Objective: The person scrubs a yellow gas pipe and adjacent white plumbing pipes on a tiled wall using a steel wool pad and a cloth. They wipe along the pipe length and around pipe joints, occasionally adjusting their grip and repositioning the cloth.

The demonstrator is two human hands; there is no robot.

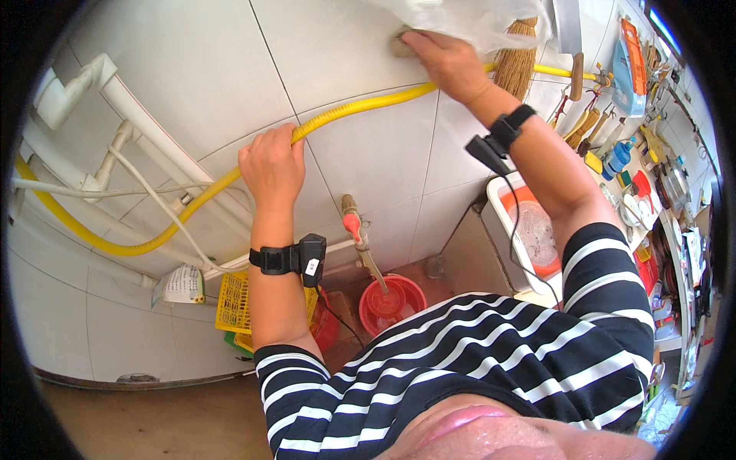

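Observation:
My left hand (272, 164) is closed around a yellow ribbed hose (368, 104) that runs across the white tiled wall (218, 86). Higher up and to the right, my right hand (451, 64) presses a small greyish-brown scrubbing pad (401, 43) to the tiles; the pad is blurred and partly covered by the fingers. Behind the right wrist the hose passes out of sight, then shows again beyond a straw brush (517, 63). A clear plastic bag (489, 20) hangs just above the right hand.
White pipes (149, 132) and a thin hose stand at the left. Below are a red-handled tap (352, 225), a red basin (422, 299) and a yellow plastic basket (232, 299). Rightward, a cleaver (568, 29) hangs near a sink (499, 192) with an orange basin (520, 201) of suds.

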